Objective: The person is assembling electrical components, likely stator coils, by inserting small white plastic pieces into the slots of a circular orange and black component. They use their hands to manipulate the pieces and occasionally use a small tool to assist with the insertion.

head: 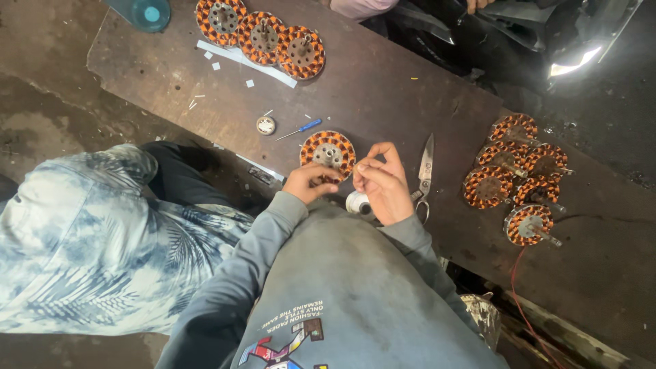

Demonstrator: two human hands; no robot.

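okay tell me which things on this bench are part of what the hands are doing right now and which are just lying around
In hand:
left hand and right hand, both at the near edge of the copper-wound stator
white spool just beneath the hands

Lying about:
scissors
blue-handled screwdriver
small round disc
three stators at the far edge
heap of stators on the right

Both grey-sleeved arms bent inward, hands meeting close at centre. Left hand (309, 183) curled, fingers pinched, knuckles up. Right hand (383, 184) just beside, fingers folded, thumb tucked toward left fingertips.
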